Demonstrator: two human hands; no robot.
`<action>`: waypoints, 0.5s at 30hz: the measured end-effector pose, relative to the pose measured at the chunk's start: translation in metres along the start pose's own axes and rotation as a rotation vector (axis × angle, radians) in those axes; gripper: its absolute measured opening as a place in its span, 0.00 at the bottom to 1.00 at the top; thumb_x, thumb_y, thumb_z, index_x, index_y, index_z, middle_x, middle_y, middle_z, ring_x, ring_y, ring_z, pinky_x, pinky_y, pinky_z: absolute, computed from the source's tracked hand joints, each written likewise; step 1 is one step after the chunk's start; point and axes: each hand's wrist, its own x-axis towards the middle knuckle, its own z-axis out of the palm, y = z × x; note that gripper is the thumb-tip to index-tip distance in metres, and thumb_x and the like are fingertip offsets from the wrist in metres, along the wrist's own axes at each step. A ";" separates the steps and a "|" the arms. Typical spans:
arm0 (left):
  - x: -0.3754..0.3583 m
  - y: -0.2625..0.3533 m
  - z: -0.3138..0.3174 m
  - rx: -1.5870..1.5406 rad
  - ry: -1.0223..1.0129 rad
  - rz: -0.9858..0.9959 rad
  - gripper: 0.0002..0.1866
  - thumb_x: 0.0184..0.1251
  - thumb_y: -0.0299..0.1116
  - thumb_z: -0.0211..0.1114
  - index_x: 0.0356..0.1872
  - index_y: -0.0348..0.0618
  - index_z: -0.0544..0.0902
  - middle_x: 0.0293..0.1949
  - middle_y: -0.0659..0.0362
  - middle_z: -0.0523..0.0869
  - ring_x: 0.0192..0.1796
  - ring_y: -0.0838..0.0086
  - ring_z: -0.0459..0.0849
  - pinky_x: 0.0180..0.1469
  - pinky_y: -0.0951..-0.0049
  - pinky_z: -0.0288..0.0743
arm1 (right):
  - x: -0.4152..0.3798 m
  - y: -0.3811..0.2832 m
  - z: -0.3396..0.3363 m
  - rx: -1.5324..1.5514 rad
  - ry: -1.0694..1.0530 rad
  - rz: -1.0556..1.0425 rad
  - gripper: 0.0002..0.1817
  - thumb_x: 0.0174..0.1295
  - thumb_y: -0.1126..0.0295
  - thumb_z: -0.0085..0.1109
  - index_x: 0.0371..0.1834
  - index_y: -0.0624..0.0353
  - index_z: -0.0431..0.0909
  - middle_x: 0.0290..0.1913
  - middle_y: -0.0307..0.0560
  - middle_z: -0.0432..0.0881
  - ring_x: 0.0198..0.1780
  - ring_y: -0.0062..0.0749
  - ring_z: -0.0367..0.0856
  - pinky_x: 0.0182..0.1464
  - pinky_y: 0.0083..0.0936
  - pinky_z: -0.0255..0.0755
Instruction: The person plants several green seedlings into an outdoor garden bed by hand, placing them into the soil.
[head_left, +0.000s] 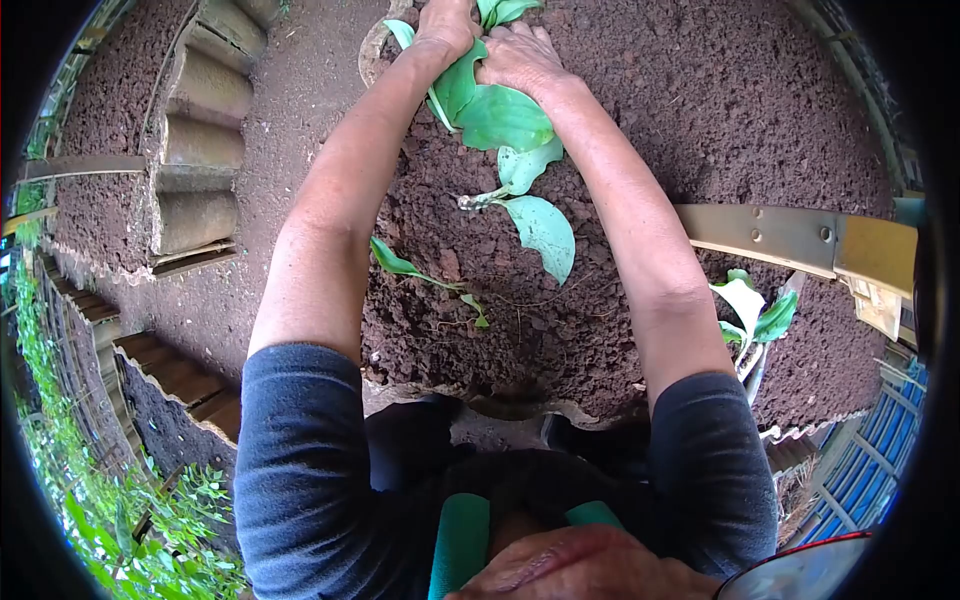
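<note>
At the top of the head view, my left hand is beside a broad-leaved green plant; its fingers are cut off by the frame edge. Close by, my right hand rests on the dark soil, its fingers bent downward and their tips hidden. Leaves of the plant show between and below both hands. A loose plant cutting with a pale, knobbly stem lies on the soil between my forearms. Nearer my left forearm lies a thin seedling with narrow leaves.
A flat strip with rivets crosses the bed at right. Below it lie more leafy plants. Corrugated sheets edge another soil bed at left, across a dirt path. Greenery grows at lower left; blue slats stand at lower right.
</note>
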 end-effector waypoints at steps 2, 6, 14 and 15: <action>0.008 -0.012 -0.005 -0.070 -0.084 0.034 0.09 0.60 0.30 0.67 0.37 0.35 0.89 0.36 0.39 0.88 0.42 0.44 0.89 0.47 0.52 0.82 | -0.005 0.005 -0.003 0.112 0.044 -0.013 0.28 0.61 0.49 0.63 0.59 0.56 0.86 0.63 0.55 0.82 0.71 0.49 0.72 0.74 0.49 0.61; -0.010 0.013 -0.045 -0.383 -0.035 0.085 0.12 0.65 0.34 0.64 0.44 0.39 0.87 0.37 0.50 0.90 0.38 0.56 0.89 0.46 0.57 0.82 | -0.048 0.012 -0.009 0.126 0.473 -0.053 0.38 0.56 0.46 0.73 0.62 0.65 0.83 0.64 0.59 0.82 0.69 0.50 0.75 0.78 0.47 0.60; -0.006 0.060 -0.108 -0.318 -0.005 -0.149 0.35 0.61 0.60 0.68 0.57 0.39 0.85 0.54 0.41 0.87 0.61 0.52 0.84 0.63 0.44 0.76 | -0.055 0.003 -0.004 0.123 0.315 0.113 0.31 0.57 0.52 0.76 0.61 0.56 0.84 0.64 0.62 0.81 0.66 0.52 0.80 0.72 0.48 0.70; -0.008 0.064 -0.104 -0.223 0.077 -0.032 0.37 0.60 0.62 0.67 0.59 0.39 0.84 0.57 0.38 0.86 0.65 0.50 0.82 0.65 0.41 0.74 | -0.054 0.001 -0.004 0.137 0.279 0.069 0.29 0.58 0.55 0.75 0.60 0.58 0.85 0.64 0.62 0.81 0.66 0.53 0.80 0.71 0.48 0.71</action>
